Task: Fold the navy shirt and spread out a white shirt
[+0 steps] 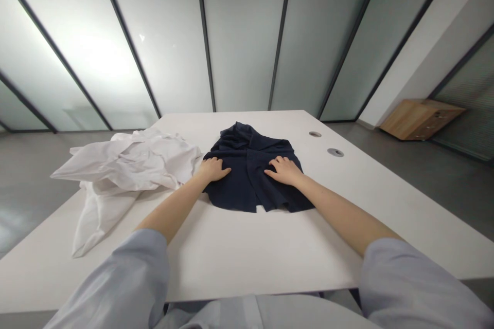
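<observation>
A dark navy garment (pixel 247 159) lies partly folded on the white table (pixel 250 247), its sides turned in toward the middle. My left hand (pixel 213 169) rests palm down on its left part, fingers stretched out flat. My right hand (pixel 284 169) presses flat on its right part, fingers spread. Neither hand holds anything. Both forearms reach forward from light grey-blue sleeves.
A crumpled white garment (pixel 127 169) lies on the table's left side and hangs over its left edge. Two round cable grommets (pixel 335 152) sit at the far right of the table. A wooden cabinet (pixel 420 118) stands by the glass wall at right.
</observation>
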`<state>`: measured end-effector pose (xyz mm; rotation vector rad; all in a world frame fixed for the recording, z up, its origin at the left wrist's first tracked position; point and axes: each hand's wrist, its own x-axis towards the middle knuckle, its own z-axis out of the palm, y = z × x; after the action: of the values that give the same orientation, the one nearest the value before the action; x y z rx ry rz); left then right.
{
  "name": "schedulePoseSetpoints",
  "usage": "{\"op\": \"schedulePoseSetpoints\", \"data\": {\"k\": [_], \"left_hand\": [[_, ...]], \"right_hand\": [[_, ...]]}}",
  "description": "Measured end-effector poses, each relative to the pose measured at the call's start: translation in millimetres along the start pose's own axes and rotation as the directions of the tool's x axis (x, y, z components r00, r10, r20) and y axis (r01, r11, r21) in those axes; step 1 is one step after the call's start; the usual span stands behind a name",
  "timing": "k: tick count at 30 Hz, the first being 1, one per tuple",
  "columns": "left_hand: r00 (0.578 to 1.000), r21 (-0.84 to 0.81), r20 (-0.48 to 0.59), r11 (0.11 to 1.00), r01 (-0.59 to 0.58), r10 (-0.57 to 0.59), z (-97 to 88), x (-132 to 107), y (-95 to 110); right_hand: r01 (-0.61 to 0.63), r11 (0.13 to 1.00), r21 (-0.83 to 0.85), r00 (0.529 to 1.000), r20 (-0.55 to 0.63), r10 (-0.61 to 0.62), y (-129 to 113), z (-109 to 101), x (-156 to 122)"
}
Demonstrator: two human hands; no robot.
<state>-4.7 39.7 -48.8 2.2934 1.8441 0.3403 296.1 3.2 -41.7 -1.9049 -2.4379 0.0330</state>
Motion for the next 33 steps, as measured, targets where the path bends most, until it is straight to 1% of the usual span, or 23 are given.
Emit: {"op": "schedulePoseSetpoints", "data": {"k": [2,5,8,10,12,14,15,16,17,18,19,20,22,24,25,26,27,29,30,31,32,33], "left_hand": [[1.000,0.011,0.010,1.000,0.010,-0.010,4.2,6,3],[0.999,0.028,0.032,0.999,0.027,-0.028,6.4,20,5],[0.999,-0.038,0.039,0.999,0.029,-0.028,5.3,34,0],[0.999,-0.096,0.032,0.995,0.000,0.003,3.7,40,-5],[0.999,-0.142,-0.026,0.989,-0.046,0.043,1.4,41,-12],[0.990,-0.133,-0.141,0.990,-0.040,0.021,-1.3,37,-19],[0.981,-0.102,-0.195,0.995,0.003,-0.022,-2.8,35,-22],[0.969,-0.064,-0.230,0.995,0.072,-0.085,-4.3,32,-25],[0.960,-0.028,-0.237,0.988,0.149,-0.152,-5.8,30,-29],[0.951,0.000,-0.222,0.976,0.220,-0.214,-7.3,29,-31],[0.944,0.020,-0.198,0.961,0.275,-0.266,-8.6,28,-34],[0.939,0.027,-0.176,0.952,0.306,-0.297,-9.6,28,-36],[0.941,-0.017,-0.147,0.952,0.306,-0.305,-10.9,30,-37],[0.950,-0.165,-0.120,0.950,0.267,-0.288,-10.9,32,-34],[0.952,-0.276,-0.105,0.928,0.249,-0.287,-10.7,33,-32],[0.951,-0.406,-0.089,0.882,0.238,-0.297,-10.6,33,-29],[0.947,-0.545,-0.063,0.806,0.231,-0.314,-10.8,32,-25],[0.945,-0.781,0.031,0.582,0.226,-0.325,-12.7,29,-20],[0.948,-0.856,0.090,0.464,0.229,-0.304,-14.4,26,-19],[0.952,-0.899,0.141,0.368,0.239,-0.273,-16.6,24,-19],[0.953,-0.915,0.180,0.313,0.253,-0.242,-19.0,21,-21],[0.953,-0.913,0.205,0.307,0.268,-0.223,-21.5,18,-24]], "right_hand": [[-0.014,1.000,-0.024,0.999,0.034,0.015,-2,3,6],[-0.044,0.999,-0.023,0.996,0.083,0.046,-1,8,23],[-0.106,0.994,0.004,0.991,0.084,0.105,5,10,42],[-0.143,0.989,0.022,0.988,0.065,0.141,8,11,53],[-0.154,0.987,0.038,0.988,0.037,0.152,12,11,60],[-0.122,0.991,0.060,0.992,0.004,0.122,16,11,62],[-0.103,0.992,0.072,0.994,-0.018,0.105,18,11,62],[-0.094,0.992,0.081,0.994,-0.046,0.098,21,11,60],[-0.107,0.991,0.084,0.990,-0.083,0.114,25,11,58],[-0.150,0.985,0.083,0.979,-0.125,0.160,29,11,55],[-0.219,0.972,0.078,0.960,-0.163,0.230,34,10,51],[-0.302,0.950,0.074,0.931,-0.189,0.311,39,10,47],[-0.453,0.888,0.074,0.869,-0.184,0.459,52,9,38],[-0.536,0.840,0.081,0.830,-0.132,0.542,64,9,30],[-0.554,0.827,0.088,0.820,-0.111,0.561,69,8,27],[-0.563,0.821,0.099,0.815,-0.098,0.571,73,8,24],[-0.561,0.820,0.116,0.816,-0.090,0.571,77,8,22],[-0.519,0.834,0.187,0.841,-0.065,0.538,81,6,21],[-0.483,0.842,0.241,0.860,-0.052,0.508,82,5,22],[-0.445,0.845,0.297,0.878,-0.042,0.477,83,4,22],[-0.412,0.843,0.346,0.892,-0.038,0.451,83,4,22],[-0.387,0.840,0.380,0.901,-0.038,0.433,83,3,22]]}}
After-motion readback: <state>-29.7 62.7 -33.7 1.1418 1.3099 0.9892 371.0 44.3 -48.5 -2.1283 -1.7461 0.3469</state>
